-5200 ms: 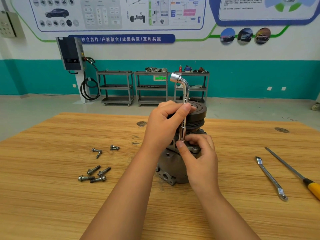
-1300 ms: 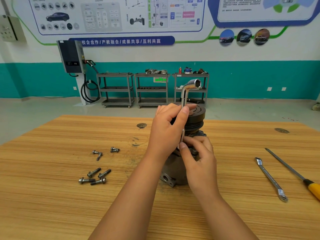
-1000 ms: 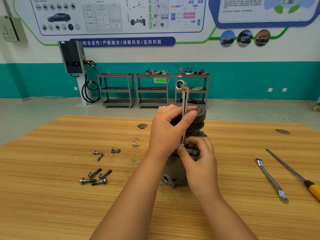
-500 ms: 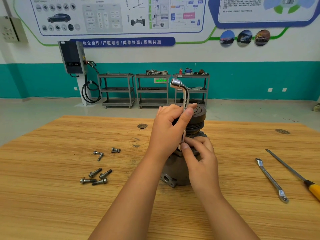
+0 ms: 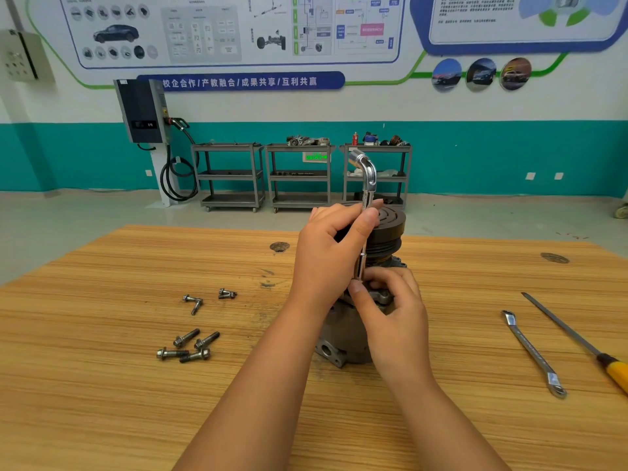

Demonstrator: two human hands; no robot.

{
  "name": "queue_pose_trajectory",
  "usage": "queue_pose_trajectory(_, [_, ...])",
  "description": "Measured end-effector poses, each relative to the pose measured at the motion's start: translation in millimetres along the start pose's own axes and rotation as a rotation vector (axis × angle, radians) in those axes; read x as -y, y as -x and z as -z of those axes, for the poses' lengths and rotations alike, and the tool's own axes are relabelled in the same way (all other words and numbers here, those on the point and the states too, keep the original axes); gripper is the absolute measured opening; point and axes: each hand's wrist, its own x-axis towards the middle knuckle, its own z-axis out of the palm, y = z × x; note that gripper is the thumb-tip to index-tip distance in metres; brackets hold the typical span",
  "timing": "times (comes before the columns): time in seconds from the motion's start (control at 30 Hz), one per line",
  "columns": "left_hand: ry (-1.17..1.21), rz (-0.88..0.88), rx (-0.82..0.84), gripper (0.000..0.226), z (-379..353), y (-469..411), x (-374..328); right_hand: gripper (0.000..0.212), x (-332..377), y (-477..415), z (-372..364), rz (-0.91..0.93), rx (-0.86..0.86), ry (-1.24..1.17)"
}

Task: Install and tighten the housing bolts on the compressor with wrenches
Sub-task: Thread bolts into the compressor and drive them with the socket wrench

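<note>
A grey compressor (image 5: 343, 341) with a black pulley (image 5: 390, 229) on top stands upright mid-table. An L-shaped socket wrench (image 5: 366, 178) stands vertically on the housing's near side, its bent socket end pointing up-left. My left hand (image 5: 326, 253) grips the wrench shaft between thumb and fingers. Lower down, my right hand (image 5: 390, 304) pinches the foot of the wrench at the housing flange; the bolt under it is hidden. Several loose bolts (image 5: 190, 348) lie left of the compressor, and more bolts (image 5: 207, 297) lie further back.
A flat wrench (image 5: 531, 351) and a yellow-handled screwdriver (image 5: 577, 341) lie at the table's right. The wooden table (image 5: 102, 402) has knots at the back. Metal carts (image 5: 299, 175) and a wall charger (image 5: 142, 110) stand far behind.
The wrench's bent top has swung round from pointing right to pointing left as my left hand turns the shaft. My right hand has stayed at its foot.
</note>
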Motion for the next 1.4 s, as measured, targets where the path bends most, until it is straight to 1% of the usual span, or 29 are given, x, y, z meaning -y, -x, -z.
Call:
queue_pose_trajectory(0.07, [0.004,0.003,0.004,0.018,0.0,0.1,0.1,0.015,0.2,0.5,0.0,0.006,0.0,-0.014])
queue_pose_trajectory(0.17, [0.017,-0.003,0.013,0.023,0.2,0.2,0.0,0.028,-0.7,1.0,-0.1,-0.015,0.011,-0.03])
queue_pose_trajectory(0.2, [0.023,-0.004,0.014,0.024,0.2,0.1,0.0,0.03,-0.7,0.8,0.1,-0.02,0.012,-0.032])
queue_pose_trajectory(0.4, [0.018,-0.002,0.027,0.027,1.0,-0.3,-1.0,0.021,0.2,-0.6,1.8,-0.021,0.016,-0.038])
queue_pose_trajectory(0.6, [0.001,-0.025,0.001,0.019,-1.9,1.4,-1.1,0.013,0.5,-1.4,1.9,0.009,0.013,0.0])
queue_pose_trajectory(0.7, [-0.001,-0.03,-0.01,0.018,-3.1,2.0,-0.1,0.014,0.4,-1.7,1.4,0.016,0.007,0.004])
queue_pose_trajectory(0.9, [-0.028,-0.044,-0.008,0.023,-3.5,2.2,-0.3,0.019,0.4,-1.5,0.7,0.028,0.003,0.012])
queue_pose_trajectory(1.0, [-0.027,-0.053,0.002,0.025,-2.6,2.3,0.0,0.015,0.6,-0.1,0.4,0.006,0.025,-0.026])
queue_pose_trajectory(1.13, [-0.009,-0.049,0.015,0.028,-2.4,2.1,0.7,0.023,-1.5,-0.3,1.3,-0.012,0.034,-0.032])
queue_pose_trajectory(1.27, [0.01,-0.042,0.025,0.029,-2.3,2.1,0.2,0.014,-0.4,-1.2,1.6,-0.004,0.034,-0.02])
queue_pose_trajectory(1.4, [0.001,-0.038,0.017,0.028,-2.6,3.2,0.3,0.011,0.7,-1.4,1.7,0.009,0.029,-0.009])
